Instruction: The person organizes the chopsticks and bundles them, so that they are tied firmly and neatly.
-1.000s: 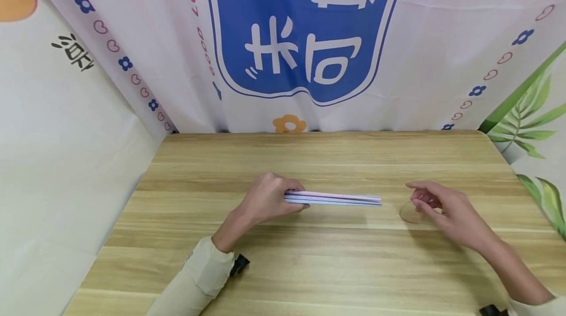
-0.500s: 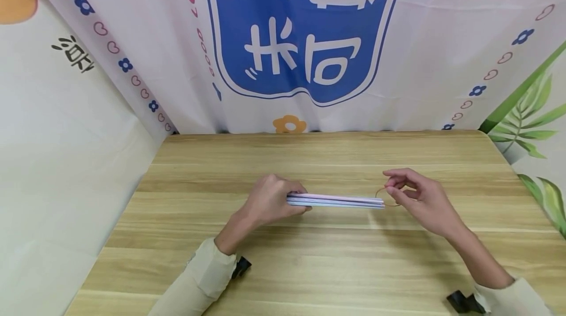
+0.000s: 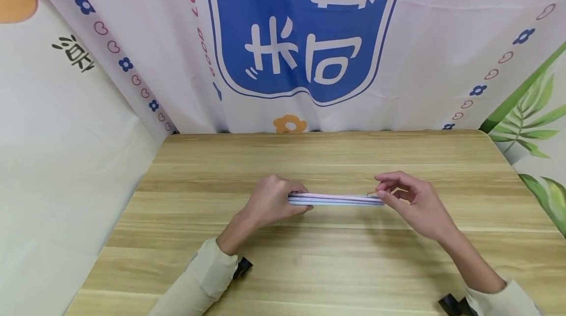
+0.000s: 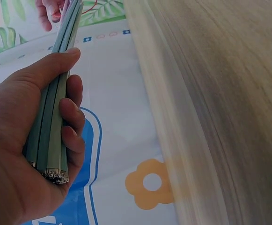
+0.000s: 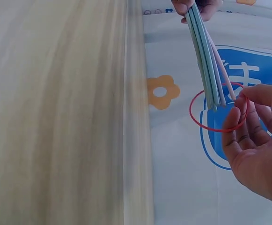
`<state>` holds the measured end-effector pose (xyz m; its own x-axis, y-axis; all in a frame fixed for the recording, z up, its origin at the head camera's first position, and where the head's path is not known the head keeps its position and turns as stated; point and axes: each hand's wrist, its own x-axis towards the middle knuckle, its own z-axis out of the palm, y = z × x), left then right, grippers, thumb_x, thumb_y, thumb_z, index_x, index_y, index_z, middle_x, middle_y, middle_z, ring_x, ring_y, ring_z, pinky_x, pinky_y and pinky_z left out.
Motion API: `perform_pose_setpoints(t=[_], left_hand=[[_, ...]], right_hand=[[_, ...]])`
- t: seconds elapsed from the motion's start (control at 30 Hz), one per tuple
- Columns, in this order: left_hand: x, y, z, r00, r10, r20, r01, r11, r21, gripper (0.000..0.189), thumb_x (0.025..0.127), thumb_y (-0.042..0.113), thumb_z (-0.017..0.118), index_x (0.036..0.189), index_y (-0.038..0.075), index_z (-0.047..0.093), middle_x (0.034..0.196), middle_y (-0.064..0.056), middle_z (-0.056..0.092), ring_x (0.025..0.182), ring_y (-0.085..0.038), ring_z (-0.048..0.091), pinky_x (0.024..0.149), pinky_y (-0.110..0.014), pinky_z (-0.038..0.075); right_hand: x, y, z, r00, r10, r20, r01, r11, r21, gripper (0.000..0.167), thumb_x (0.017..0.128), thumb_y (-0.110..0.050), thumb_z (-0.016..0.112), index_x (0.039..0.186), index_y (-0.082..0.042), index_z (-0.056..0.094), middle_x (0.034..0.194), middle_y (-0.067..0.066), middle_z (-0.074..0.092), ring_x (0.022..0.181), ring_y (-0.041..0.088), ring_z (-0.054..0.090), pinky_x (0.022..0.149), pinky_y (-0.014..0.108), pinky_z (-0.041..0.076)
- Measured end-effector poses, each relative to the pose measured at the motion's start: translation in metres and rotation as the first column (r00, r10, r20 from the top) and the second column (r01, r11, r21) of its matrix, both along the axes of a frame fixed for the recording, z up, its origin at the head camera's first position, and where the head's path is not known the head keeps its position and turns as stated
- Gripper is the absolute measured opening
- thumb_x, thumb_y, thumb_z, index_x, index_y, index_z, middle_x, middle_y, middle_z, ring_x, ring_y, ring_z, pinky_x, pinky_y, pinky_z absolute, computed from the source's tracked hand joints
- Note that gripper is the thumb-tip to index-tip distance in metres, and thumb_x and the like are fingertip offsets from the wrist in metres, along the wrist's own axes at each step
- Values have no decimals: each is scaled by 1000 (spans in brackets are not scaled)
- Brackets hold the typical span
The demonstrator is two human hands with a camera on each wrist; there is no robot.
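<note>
A bundle of slim pastel sticks [image 3: 336,199], pink, lilac and blue-green, is held level above the table by my left hand [image 3: 271,200]. In the left wrist view the thumb and fingers of that hand [image 4: 44,103] wrap the near end of the sticks [image 4: 56,136]. My right hand [image 3: 409,203] is at the bundle's right end. Between thumb and fingers it pinches a thin red rubber band [image 5: 206,126], seen in the right wrist view. The band forms a wide, loose loop around the free tips of the sticks [image 5: 210,84].
The wooden table [image 3: 309,267] extends under both hands. Behind it hangs a printed cloth [image 3: 424,60] with a blue sign, meeting the table's back edge. A pale sheet [image 3: 66,168] borders the left side, and leaf prints [image 3: 522,124] show at the right.
My right hand has moved left with the rubber band, from apart from the bundle to its right end, and the loop now overlaps the tips. My left hand has barely shifted.
</note>
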<state>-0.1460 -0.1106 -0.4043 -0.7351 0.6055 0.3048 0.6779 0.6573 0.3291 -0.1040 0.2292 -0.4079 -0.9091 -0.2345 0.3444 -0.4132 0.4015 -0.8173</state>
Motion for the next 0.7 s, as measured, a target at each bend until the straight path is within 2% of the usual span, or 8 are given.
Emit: perform_pose_setpoints(t=[0.2, 0.47, 0.7], left_hand=[[0, 0, 0, 999, 38, 21, -38, 999, 22, 16, 86, 30, 92, 94, 18, 85, 81, 8, 80, 58, 5, 55, 58, -15, 47], [0, -1, -1, 998, 49, 47, -52, 996, 75, 16, 86, 29, 93, 94, 17, 84, 81, 7, 81, 58, 6, 55, 57, -14, 45], [2, 1, 0, 994, 73, 78, -83, 988, 133, 20, 85, 27, 93, 97, 13, 85, 85, 3, 82, 63, 2, 64, 58, -14, 49]], right_hand=[[6, 1, -1, 1000, -5, 9, 5, 1000, -11, 28, 97, 5, 75, 123, -4, 74, 100, -6, 75, 94, 3, 69, 85, 16, 59], [12, -2, -7, 1000, 13, 21, -11, 998, -66, 29, 96, 8, 74, 123, -1, 73, 103, -7, 76, 94, 4, 72, 82, 19, 60], [11, -6, -13, 998, 44, 33, -39, 989, -144, 28, 97, 10, 71, 125, 4, 70, 108, -8, 76, 97, 9, 74, 80, 22, 63]])
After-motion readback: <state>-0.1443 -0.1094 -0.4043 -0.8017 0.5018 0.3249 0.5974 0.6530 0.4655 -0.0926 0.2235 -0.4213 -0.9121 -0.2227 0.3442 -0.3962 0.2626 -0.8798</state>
